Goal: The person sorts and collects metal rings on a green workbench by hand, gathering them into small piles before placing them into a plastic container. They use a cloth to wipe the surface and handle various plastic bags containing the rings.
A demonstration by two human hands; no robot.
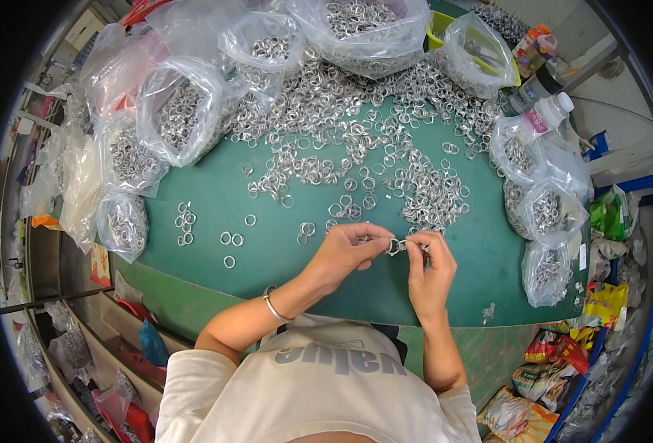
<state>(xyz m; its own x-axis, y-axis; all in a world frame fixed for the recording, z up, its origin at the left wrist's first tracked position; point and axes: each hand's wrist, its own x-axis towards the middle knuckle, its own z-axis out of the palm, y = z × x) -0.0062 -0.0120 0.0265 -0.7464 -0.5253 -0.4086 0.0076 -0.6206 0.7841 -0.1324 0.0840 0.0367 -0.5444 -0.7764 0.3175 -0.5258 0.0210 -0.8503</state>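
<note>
My left hand (343, 255) pinches a silver metal ring (393, 247) between thumb and forefinger over the near middle of the green table (267, 225). Close against it, the fingertips of my right hand (430, 272) are closed on a small silver metal piece (404, 244). The two pieces meet between the hands; whether they are linked I cannot tell. Just beyond my fingers lies a cluster of similar rings (346, 210). A larger pile of small metal pieces (431, 193) rests past my right hand, and a pair of rings (306, 229) sits left of my left hand.
Heaped metal rings (326, 92) spread across the back. Plastic bags of metal pieces (181, 114) line the left and back, and more bags (546, 210) stand at the right. A white-capped bottle (551, 113) stands at the right back. Loose rings (229, 261) lie at the left.
</note>
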